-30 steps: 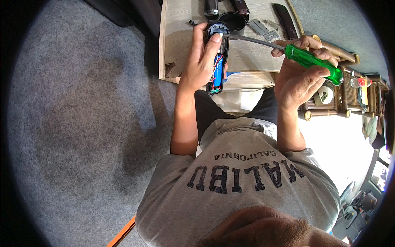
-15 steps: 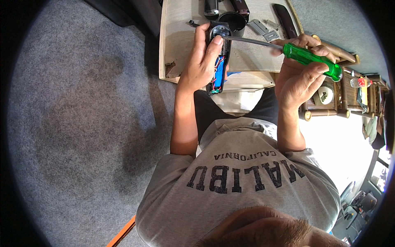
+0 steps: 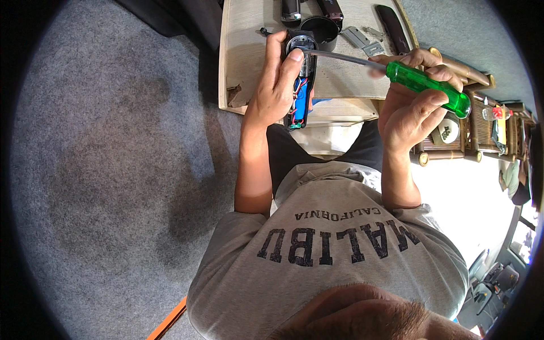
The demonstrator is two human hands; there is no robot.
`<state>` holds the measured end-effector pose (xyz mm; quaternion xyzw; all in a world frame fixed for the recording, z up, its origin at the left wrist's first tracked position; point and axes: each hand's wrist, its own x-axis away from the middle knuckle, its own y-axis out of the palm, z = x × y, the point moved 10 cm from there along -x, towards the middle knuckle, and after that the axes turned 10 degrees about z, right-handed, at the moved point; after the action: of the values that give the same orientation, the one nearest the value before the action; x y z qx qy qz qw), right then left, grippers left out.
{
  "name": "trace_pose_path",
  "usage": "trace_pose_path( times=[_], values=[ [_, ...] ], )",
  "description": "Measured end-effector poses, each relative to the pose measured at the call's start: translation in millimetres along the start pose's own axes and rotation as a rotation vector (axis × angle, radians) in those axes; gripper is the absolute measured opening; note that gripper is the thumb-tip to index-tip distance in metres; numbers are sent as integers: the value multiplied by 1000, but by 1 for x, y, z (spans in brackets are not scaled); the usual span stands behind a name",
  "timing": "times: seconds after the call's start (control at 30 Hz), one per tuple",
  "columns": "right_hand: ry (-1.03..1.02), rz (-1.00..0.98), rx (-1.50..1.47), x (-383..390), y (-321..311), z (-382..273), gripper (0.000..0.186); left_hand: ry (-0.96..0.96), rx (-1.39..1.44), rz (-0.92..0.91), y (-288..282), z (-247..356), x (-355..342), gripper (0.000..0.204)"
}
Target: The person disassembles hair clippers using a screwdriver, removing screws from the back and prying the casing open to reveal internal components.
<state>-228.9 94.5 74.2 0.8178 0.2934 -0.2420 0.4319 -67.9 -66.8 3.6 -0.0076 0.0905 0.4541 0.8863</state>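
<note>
From the head camera, a person's left hand [image 3: 271, 90] grips an opened cordless handheld appliance [image 3: 306, 69], thumb pressed flat on its face and fingers wrapped around its edge. The long, rounded black plastic shell is held over the front edge of a pale wood-grain tabletop [image 3: 255, 62], its open side exposing a smooth blue cylindrical battery [image 3: 301, 105], thin red and white wires [image 3: 297, 86] and a small green circuit board [image 3: 296, 126] at the near end.

The right hand [image 3: 407, 116] pinches the translucent green, ridged handle of a screwdriver [image 3: 428, 89] between thumb and curled fingers; the slim metal shaft slants to the left thumb, where contact between tip and appliance cannot be made out.

Beyond the appliance stand a round, hollow black cup [image 3: 329, 41] and, right of it, flat grey metal plates [image 3: 357, 38] near a dark, glossy, elongated shell [image 3: 392, 28]. A chipped corner marks the tabletop's left side, above flecked grey carpet [image 3: 113, 141]. Cylindrical bamboo furniture [image 3: 445, 154] lines the right.
</note>
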Motion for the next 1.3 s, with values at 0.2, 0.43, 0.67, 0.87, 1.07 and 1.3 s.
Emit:
trace_pose_path(
  times=[0.2,0.43,0.67,0.87,1.07,1.3],
  values=[
    [-13,-45,68,2,3,3,41,11,-22,4,5,8,1,37],
    [-52,-67,110,2,7,1,44,4,50,-15,-2,-3,-6,38],
    [-53,-160,194,4,9,5,42,-64,125,-3,3,3,-1,39],
    [-67,-105,3,5,20,2,44,-105,288,-28,5,4,-2,37],
    [-44,-156,-19,8,27,1,32,-88,326,-27,5,8,-3,33],
    [23,-171,-45,11,23,2,29,-102,357,-98,6,6,-3,35]
  ],
)
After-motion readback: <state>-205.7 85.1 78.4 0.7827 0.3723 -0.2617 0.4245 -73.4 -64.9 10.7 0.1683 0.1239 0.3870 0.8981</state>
